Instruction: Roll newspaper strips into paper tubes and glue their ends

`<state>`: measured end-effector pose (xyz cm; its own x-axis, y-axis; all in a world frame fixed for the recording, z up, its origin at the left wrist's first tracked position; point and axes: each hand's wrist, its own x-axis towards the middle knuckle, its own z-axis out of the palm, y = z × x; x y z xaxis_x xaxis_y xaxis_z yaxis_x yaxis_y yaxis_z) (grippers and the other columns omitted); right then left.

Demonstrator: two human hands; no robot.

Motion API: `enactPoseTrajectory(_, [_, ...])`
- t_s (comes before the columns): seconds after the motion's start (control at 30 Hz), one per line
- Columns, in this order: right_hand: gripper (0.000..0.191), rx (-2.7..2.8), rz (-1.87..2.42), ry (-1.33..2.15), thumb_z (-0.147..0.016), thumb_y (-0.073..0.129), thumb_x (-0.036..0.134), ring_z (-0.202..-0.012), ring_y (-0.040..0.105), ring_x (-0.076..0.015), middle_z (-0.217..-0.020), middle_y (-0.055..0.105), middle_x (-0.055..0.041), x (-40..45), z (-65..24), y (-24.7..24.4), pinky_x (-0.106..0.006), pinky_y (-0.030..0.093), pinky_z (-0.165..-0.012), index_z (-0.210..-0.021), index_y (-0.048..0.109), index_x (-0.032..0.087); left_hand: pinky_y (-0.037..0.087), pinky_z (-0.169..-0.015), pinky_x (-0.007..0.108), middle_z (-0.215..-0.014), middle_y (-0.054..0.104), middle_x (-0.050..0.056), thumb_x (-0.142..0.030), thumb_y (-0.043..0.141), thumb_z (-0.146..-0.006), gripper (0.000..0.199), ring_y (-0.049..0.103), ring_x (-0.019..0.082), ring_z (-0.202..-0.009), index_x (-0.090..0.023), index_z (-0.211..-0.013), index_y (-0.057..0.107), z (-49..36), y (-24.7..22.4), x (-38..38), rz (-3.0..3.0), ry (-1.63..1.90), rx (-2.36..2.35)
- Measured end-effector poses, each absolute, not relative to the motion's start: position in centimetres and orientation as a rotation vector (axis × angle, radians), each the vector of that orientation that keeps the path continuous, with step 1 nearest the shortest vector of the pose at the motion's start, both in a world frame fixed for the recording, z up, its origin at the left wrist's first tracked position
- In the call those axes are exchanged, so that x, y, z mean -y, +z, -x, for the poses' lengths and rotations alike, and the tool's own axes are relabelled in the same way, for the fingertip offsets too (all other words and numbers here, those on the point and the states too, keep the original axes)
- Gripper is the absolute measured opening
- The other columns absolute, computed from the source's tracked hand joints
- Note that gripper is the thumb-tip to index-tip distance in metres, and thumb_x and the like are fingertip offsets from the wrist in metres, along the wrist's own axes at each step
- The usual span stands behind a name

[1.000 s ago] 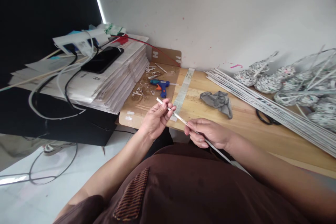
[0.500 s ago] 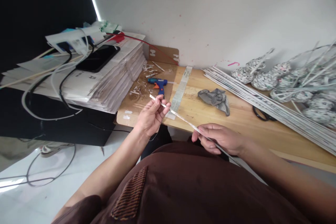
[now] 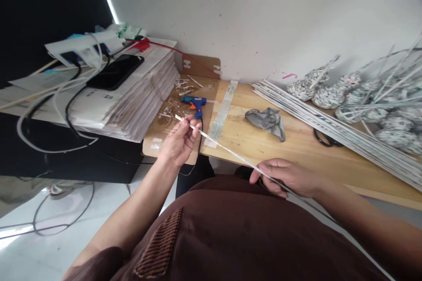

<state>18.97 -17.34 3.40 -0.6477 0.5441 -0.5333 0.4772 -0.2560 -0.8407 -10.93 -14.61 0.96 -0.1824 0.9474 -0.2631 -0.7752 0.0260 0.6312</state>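
Note:
A long, thin rolled paper tube point(image 3: 227, 149) runs slantwise between my two hands, in front of my brown clothing. Near its upper end, my left hand point(image 3: 180, 138) pinches it between thumb and fingers, with a short white tip sticking out. My right hand point(image 3: 283, 176) closes loosely around it further down. Past that hand the tube trails to the lower right and out of the picture. Just beyond my left hand, a blue glue gun point(image 3: 197, 103) lies on a brown board. A flat printed paper strip point(image 3: 221, 116) rests on the table between the hands.
A crumpled grey cloth point(image 3: 266, 122) lies mid-table. A bundle of paper tubes point(image 3: 329, 129) crosses the right side, over black-handled scissors point(image 3: 323, 137). Woven paper balls point(image 3: 326, 95) stand behind. At left, a paper stack point(image 3: 145, 101) carries a phone point(image 3: 115, 71), a power strip and cables.
My hands have moved further apart along the tube. The left one shifted left and slightly up, the right one right and down. More of the tube shows at the lower right.

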Motion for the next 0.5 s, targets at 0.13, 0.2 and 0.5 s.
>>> enactPoseTrajectory(0.13, [0.041,2.216,1.498,1.154,-0.087,0.057,0.056,-0.071,0.061,-0.0188,-0.085,0.068,-0.0061,17.5,-19.2,3.3,-0.029,0.044,-0.065,-0.108,0.065,0.021,0.059,-0.07,0.016,-0.078,0.069,0.003,-0.016,0.055,-0.094,0.015,0.072,0.011,-0.077,-0.012,-0.087,0.069,11.0,1.0,14.5,-0.261,1.626,-0.847])
enactPoseTrajectory(0.2, [0.033,2.269,1.5,0.87,-0.089,0.057,0.053,-0.078,0.062,-0.0215,-0.088,0.069,-0.0075,17.6,-19.2,3.1,-0.03,0.043,-0.069,-0.097,0.067,0.022,0.059,-0.07,0.015,-0.078,0.069,0.003,-0.017,0.054,-0.094,0.017,0.072,0.012,-0.079,-0.013,-0.086,0.068,11.0,1.2,14.5,-0.26,1.636,-0.861])
enactPoseTrajectory(0.5, [0.054,1.946,1.3,2.114,-0.097,0.035,0.059,-0.051,0.049,-0.0136,-0.055,0.052,0.0012,16.9,-20.4,3.7,-0.028,0.043,-0.058,-0.104,0.066,0.016,0.059,-0.068,0.014,-0.076,0.069,0.003,-0.014,0.055,-0.093,0.016,0.072,0.011,-0.075,-0.012,-0.084,0.068,11.0,1.4,14.7,-0.228,1.607,-0.882])
